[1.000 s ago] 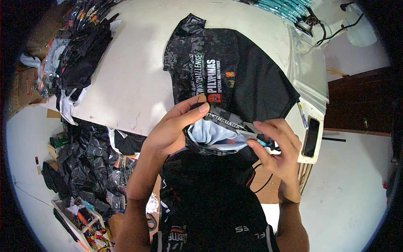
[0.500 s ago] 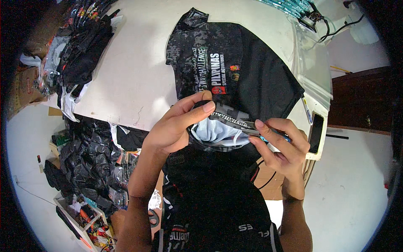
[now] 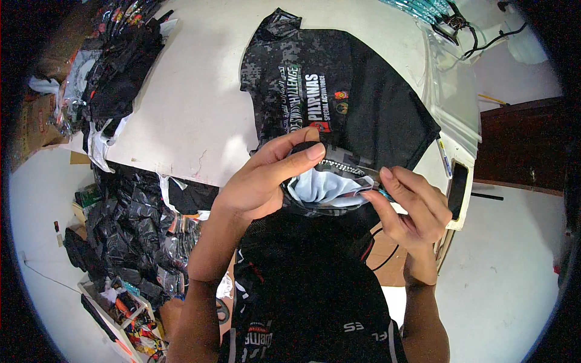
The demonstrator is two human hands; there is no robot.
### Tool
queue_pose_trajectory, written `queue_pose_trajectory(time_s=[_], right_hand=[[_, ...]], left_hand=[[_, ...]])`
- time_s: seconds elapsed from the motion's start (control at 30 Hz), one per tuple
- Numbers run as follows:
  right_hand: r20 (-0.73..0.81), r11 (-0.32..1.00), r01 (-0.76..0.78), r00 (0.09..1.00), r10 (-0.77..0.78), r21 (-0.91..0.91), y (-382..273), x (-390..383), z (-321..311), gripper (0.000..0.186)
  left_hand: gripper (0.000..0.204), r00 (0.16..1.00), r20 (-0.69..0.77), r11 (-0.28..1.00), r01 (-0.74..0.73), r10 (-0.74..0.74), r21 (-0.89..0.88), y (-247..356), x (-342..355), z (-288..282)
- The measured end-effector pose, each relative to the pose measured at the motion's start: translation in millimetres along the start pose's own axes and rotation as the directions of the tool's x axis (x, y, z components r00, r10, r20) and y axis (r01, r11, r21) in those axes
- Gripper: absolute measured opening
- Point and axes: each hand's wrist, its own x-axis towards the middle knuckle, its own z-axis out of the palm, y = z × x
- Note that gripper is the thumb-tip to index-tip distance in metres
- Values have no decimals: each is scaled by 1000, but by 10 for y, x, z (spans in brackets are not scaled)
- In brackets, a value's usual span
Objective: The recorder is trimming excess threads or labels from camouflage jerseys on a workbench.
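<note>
A black and grey camouflage-print shirt (image 3: 375,91) lies on the table, its near edge lifted toward me. My left hand (image 3: 266,175) pinches this edge between thumb and fingers, with a white zigzag-stitched seam (image 3: 342,165) facing up. Below the seam, the pale blue-white inner side (image 3: 324,189) shows in folds. In my right hand (image 3: 414,206), held between thumb and fingers, is a pair of thread snips (image 3: 384,192) with thin metal blades and a blue-teal part. Their tips are at the right end of the seam; whether they touch the thread I cannot tell.
The white table (image 3: 193,91) spreads ahead. Dark clothes and clear packets (image 3: 121,78) lie at its far left. A phone (image 3: 459,187) and a pen (image 3: 445,158) sit at the right edge. Black plastic bags (image 3: 133,224) are heaped at left, above a bin of scraps (image 3: 130,314).
Both hands have shifted slightly right with the shirt's edge. The snips have tilted, and their blades lie closer along the seam's right end.
</note>
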Motion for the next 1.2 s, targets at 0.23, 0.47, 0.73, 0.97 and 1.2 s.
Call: queue_pose_trajectory(time_s=[0.23, 0.47, 0.73, 0.97, 1.2], right_hand=[[11, 1000, -4, 1000, 4, -7, 17, -12, 1, 31], [14, 996, 79, 997, -78, -51, 10, -10, -9, 32], [16, 979, 174, 985, -173, -104, 74, -56, -6, 33], [2, 972, 208, 978, -209, -108, 111, -47, 14, 27], [11, 968, 222, 975, -223, -113, 144, -49, 5, 26]], left_hand=[[27, 999, -33, 999, -14, 13, -42, -36, 6, -8], [31, 1000, -14, 1000, 3, -2, 9, 8, -2, 63], [31, 996, -88, 1000, -13, 13, -2, 6, 23, 111], [31, 997, -80, 999, 25, -22, 33, 52, 3, 135], [33, 999, -42, 998, 20, -18, 57, 64, 10, 120]])
